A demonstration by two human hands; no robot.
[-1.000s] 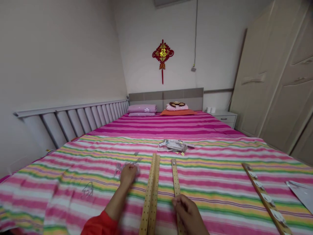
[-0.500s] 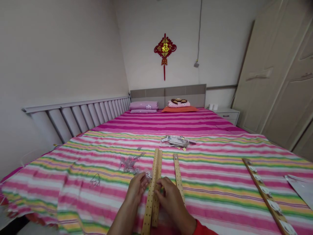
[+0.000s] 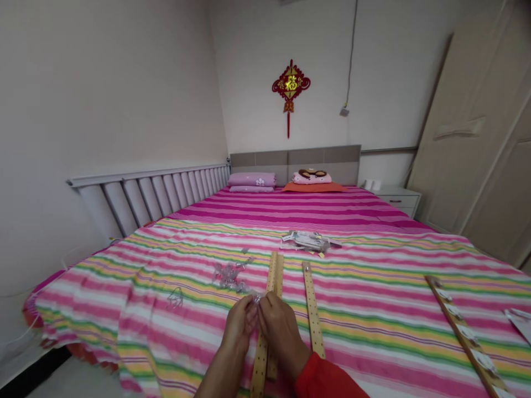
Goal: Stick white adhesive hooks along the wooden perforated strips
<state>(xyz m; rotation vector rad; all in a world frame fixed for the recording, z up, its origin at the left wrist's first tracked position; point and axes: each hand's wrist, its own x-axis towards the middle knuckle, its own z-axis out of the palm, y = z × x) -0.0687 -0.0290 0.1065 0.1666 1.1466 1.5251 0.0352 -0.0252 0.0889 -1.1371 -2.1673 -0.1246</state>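
Observation:
Both hands meet over two perforated wooden strips (image 3: 271, 276) that lie side by side on the striped cloth. My left hand (image 3: 239, 323) has its fingers closed on a small clear plastic bag (image 3: 257, 298) with shiny bits inside. From the right, my right hand (image 3: 282, 326) pinches the same bag; its fingertips are partly hidden. Beyond my left hand sits a heap of similar little clear bags (image 3: 229, 276). Another perforated wooden strip (image 3: 312, 304) lies to the right of my right hand, with a small metal piece at its far end.
A wooden strip with several white pieces (image 3: 468, 334) lies at the far right, near a white packet (image 3: 518, 320). Farther back is a pile of packaged parts (image 3: 309, 241). A crumpled clear wrapper (image 3: 175, 298) rests at left. A white railing (image 3: 157, 193) borders the bed.
My right hand has moved from the wooden strips up and left to the small bag in my left hand. The view has turned slightly left.

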